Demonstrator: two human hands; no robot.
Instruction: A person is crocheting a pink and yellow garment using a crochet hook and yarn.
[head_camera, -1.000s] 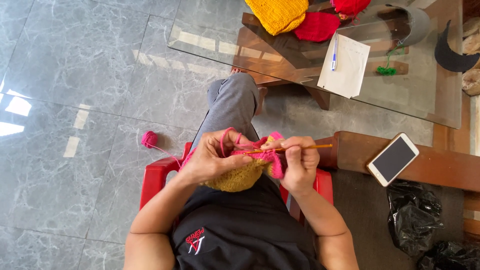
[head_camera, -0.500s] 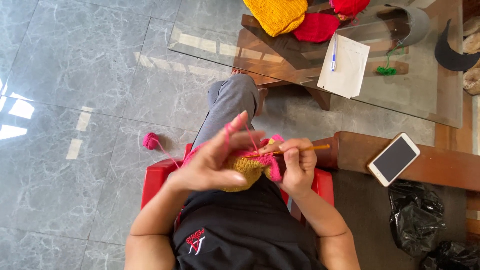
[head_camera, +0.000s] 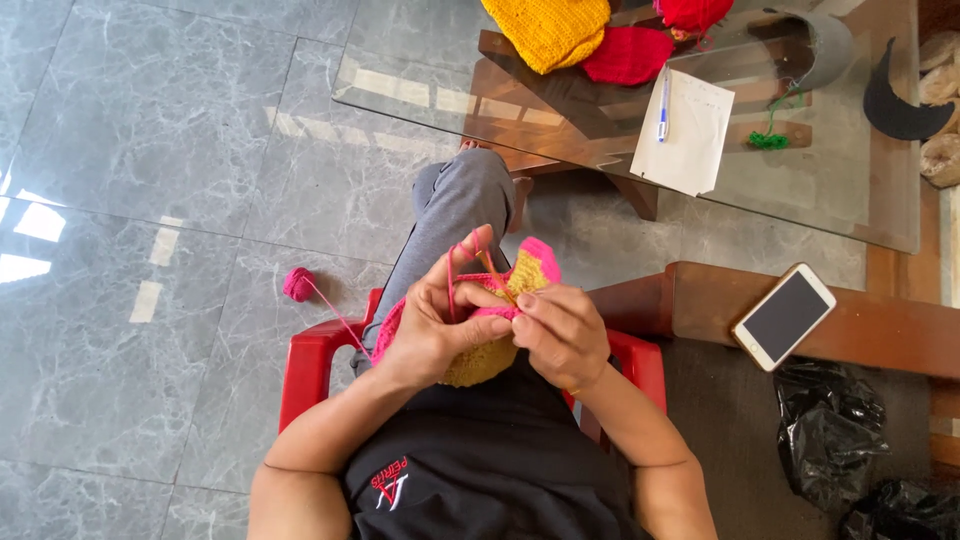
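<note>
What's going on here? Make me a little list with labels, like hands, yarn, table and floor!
left hand: the left hand grips the pink and yellow crocheted piece, pink yarn strand over its fingers
right hand: the right hand pinches a thin wooden crochet hook at the piece
yarn: small pink yarn ball on the grey tiled floor
seat: red plastic chair
table: glass-topped table with yellow knitted piece, red knitted piece, white paper, blue pen
bench: white smartphone, screen dark
</note>
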